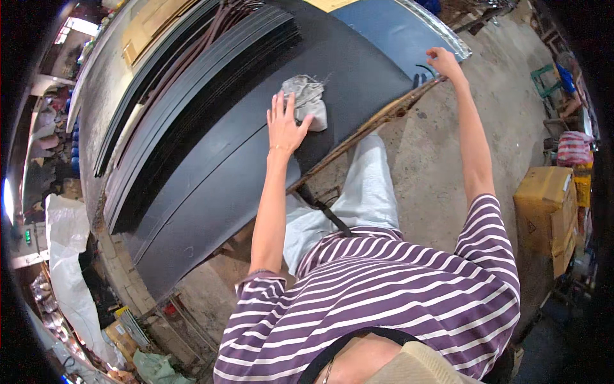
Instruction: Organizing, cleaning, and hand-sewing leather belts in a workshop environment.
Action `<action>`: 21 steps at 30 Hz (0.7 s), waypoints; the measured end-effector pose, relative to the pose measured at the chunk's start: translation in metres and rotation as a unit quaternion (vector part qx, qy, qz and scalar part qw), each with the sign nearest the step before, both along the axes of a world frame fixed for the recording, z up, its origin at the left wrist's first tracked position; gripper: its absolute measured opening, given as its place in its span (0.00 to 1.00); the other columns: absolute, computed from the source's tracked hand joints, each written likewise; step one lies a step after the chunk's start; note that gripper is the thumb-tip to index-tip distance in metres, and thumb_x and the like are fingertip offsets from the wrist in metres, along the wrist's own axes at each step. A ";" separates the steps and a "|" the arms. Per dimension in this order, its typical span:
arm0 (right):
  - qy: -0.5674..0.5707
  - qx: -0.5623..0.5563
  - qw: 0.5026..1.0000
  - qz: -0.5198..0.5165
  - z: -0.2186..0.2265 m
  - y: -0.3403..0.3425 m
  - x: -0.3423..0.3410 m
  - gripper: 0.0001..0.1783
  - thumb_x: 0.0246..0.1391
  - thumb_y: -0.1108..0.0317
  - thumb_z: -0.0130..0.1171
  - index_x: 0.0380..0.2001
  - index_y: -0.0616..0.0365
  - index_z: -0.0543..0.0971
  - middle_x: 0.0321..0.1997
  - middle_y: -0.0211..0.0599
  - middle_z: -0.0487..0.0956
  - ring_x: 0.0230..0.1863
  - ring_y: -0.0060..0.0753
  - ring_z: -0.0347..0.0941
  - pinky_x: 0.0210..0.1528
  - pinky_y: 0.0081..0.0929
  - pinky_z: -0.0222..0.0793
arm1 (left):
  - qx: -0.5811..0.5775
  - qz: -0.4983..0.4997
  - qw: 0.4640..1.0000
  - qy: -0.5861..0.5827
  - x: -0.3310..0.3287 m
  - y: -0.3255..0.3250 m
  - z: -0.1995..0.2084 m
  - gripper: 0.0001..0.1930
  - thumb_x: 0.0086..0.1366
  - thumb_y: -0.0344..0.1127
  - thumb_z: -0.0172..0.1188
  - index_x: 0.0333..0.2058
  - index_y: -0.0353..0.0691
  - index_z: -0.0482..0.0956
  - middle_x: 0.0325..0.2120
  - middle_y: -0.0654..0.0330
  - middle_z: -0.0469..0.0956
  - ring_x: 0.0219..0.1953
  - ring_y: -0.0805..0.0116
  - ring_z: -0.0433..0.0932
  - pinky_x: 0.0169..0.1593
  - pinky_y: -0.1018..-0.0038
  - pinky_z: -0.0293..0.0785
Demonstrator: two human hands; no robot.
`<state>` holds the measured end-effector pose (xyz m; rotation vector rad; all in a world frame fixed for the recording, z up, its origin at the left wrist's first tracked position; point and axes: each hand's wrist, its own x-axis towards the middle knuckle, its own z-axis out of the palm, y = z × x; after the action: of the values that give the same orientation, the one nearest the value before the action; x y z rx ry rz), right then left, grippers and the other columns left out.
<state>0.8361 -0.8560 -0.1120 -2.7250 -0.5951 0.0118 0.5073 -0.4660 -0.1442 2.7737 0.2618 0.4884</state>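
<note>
My left hand is open over the dark sheet-covered table, its fingers spread along the near-left side of a crumpled grey rag. Whether it presses on the rag or only hovers beside it, I cannot tell. Farther right, my right hand is raised by the table's right edge with its fingers curled together. Close to those fingertips is a small dark curved strip; anything inside the pinch is too small to make out. A long thin black strip lies across the sheet to the left of my left hand.
Stacked long dark strips fill the table's left side, with brown cords among them. A blue sheet covers the far right part. A cardboard box stands on the concrete floor at right; another person is beyond it.
</note>
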 end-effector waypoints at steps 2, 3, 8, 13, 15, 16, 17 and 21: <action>0.051 0.017 0.998 0.014 -0.003 0.024 0.003 0.23 0.51 0.63 0.64 0.50 0.60 0.79 0.48 0.48 0.81 0.47 0.49 0.79 0.50 0.40 0.74 | 0.029 0.023 0.999 -0.002 0.028 -0.011 -0.022 0.40 0.60 0.58 0.58 0.65 0.40 0.61 0.66 0.45 0.56 0.69 0.46 0.52 0.68 0.52 0.51; 0.048 0.015 0.998 0.026 -0.008 0.024 0.006 0.23 0.51 0.63 0.64 0.50 0.60 0.79 0.48 0.48 0.81 0.47 0.49 0.79 0.50 0.40 0.74 | 0.057 0.038 0.998 -0.004 0.041 -0.017 -0.029 0.40 0.60 0.59 0.57 0.65 0.40 0.61 0.66 0.44 0.56 0.69 0.45 0.51 0.68 0.52 0.51; 0.032 -0.057 0.994 0.088 -0.038 -0.001 0.018 0.23 0.46 0.55 0.67 0.39 0.63 0.80 0.41 0.56 0.80 0.44 0.57 0.77 0.44 0.44 0.72 | 0.023 -0.042 0.995 -0.083 0.086 -0.068 -0.044 0.21 0.58 0.43 0.57 0.48 0.38 0.76 0.53 0.45 0.72 0.58 0.47 0.69 0.63 0.56 0.61; -0.025 -0.089 0.991 0.097 -0.051 -0.031 0.034 0.16 0.49 0.61 0.65 0.36 0.62 0.82 0.34 0.50 0.82 0.41 0.52 0.79 0.42 0.41 0.73 | -0.070 -0.150 0.962 -0.216 0.099 -0.072 -0.053 0.11 0.50 0.29 0.60 0.35 0.39 0.79 0.42 0.52 0.78 0.48 0.53 0.76 0.57 0.61 0.69; -0.023 -0.070 0.995 0.066 -0.054 -0.024 0.023 0.14 0.49 0.63 0.64 0.33 0.63 0.81 0.37 0.52 0.80 0.43 0.56 0.76 0.45 0.44 0.70 | -0.083 -0.129 0.969 -0.191 0.093 -0.073 -0.050 0.11 0.50 0.30 0.61 0.35 0.39 0.78 0.41 0.53 0.78 0.48 0.53 0.76 0.57 0.61 0.69; -0.025 -0.074 0.995 0.058 -0.050 -0.017 0.020 0.13 0.49 0.64 0.64 0.32 0.63 0.81 0.38 0.53 0.80 0.44 0.56 0.76 0.46 0.45 0.70 | -0.066 -0.117 0.972 -0.194 0.089 -0.072 -0.051 0.11 0.50 0.31 0.61 0.35 0.40 0.78 0.41 0.53 0.78 0.48 0.54 0.76 0.57 0.62 0.69; -0.033 -0.075 0.994 0.072 -0.045 -0.017 0.023 0.13 0.49 0.64 0.64 0.32 0.63 0.81 0.38 0.53 0.80 0.44 0.56 0.76 0.46 0.45 0.70 | -0.054 -0.106 0.972 -0.202 0.090 -0.076 -0.053 0.11 0.51 0.31 0.61 0.35 0.40 0.78 0.41 0.54 0.78 0.48 0.54 0.76 0.57 0.62 0.69; -0.027 -0.126 0.988 0.080 -0.044 -0.010 0.030 0.12 0.49 0.65 0.64 0.31 0.64 0.81 0.38 0.52 0.80 0.44 0.55 0.76 0.46 0.44 0.70 | -0.081 -0.090 0.973 -0.195 0.090 -0.075 -0.053 0.12 0.50 0.32 0.62 0.36 0.39 0.79 0.41 0.53 0.78 0.48 0.55 0.76 0.56 0.63 0.70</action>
<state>0.8661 -0.8664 -0.1560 -2.9184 -0.8815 0.0572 0.5977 -0.5413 -0.1971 2.4463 -0.0412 0.9021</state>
